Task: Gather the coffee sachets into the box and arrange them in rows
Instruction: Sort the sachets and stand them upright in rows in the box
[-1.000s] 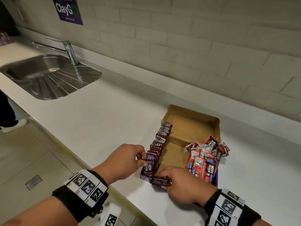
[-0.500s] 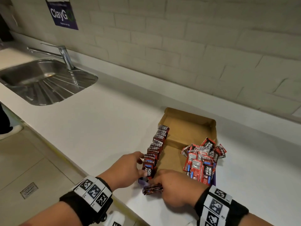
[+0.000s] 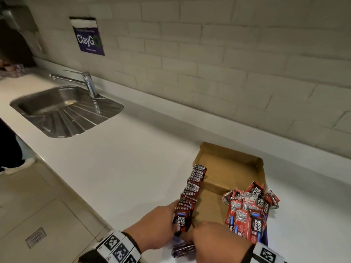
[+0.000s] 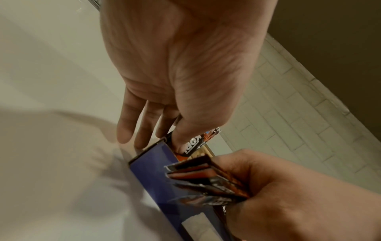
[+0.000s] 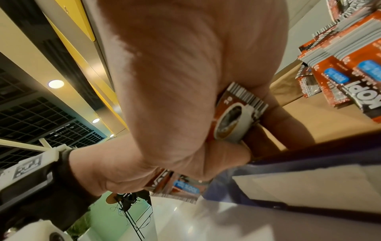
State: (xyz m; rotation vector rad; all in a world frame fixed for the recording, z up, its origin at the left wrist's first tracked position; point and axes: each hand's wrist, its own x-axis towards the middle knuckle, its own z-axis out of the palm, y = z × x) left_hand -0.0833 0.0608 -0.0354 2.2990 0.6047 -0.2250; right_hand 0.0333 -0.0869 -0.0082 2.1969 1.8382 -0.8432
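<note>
An open cardboard box [image 3: 230,168] sits on a white counter [image 3: 123,164]. The left hand [image 3: 153,228] pinches the nearest sachet of a standing row [image 3: 191,188] along the box's left wall. The right hand [image 3: 218,242] grips a small stack of sachets [image 4: 206,181], apparently at the box's near edge. Loose sachets [image 3: 248,207] heap against its right side.

A white counter [image 3: 117,164] with steel sink [image 3: 62,111] (tap [image 3: 88,83] behind) meets pale, apparently brick-tiled wall [image 3: 209,54].

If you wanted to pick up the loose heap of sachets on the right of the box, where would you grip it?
Probably pinch the loose heap from above by the upturned sachet edges: they overlap at mixed angles, and the box wall blocks a sideways approach.
</note>
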